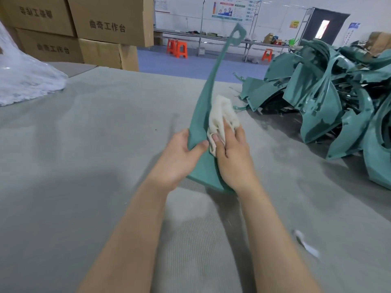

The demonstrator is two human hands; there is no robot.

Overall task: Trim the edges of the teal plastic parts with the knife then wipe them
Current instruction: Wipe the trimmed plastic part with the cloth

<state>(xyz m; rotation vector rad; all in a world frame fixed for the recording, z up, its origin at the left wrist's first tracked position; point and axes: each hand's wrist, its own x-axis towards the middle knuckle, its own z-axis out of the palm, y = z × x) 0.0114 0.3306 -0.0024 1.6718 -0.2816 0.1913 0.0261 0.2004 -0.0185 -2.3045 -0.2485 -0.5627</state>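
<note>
A wide grey felt-covered bench [95,127] fills the view. Along its right edge lies a tangled heap of teal plastic mouldings [338,92]. Brown cardboard boxes [105,24] are stacked at its far left corner, and a mound of clear plastic film [25,81] sits at the left edge.

Over the middle of the bench is the long teal plastic part [202,111], raised off the surface at a steep tilt. Its long axis runs from a broad lower end by the wrists up and away towards the far edge. The narrow tip has an opening in it, points upward and leans slightly right.

The left hand [179,153] grips the broad end, with the thumb over the front face and the fingers behind. The right hand [232,161] holds a crumpled white cloth [222,113] pressed against the part's inner face, so this looks like the wiping step.

Only the part's lower end is held, so a firm stroke up the blade may bend the thin tip or lever the part out of the left grip. The cloth could also snag on a rough trimmed edge, or fingers could run along one.

A small blurred pale object [305,244] lies near the bench's near right edge. I cannot tell what it is.
</note>
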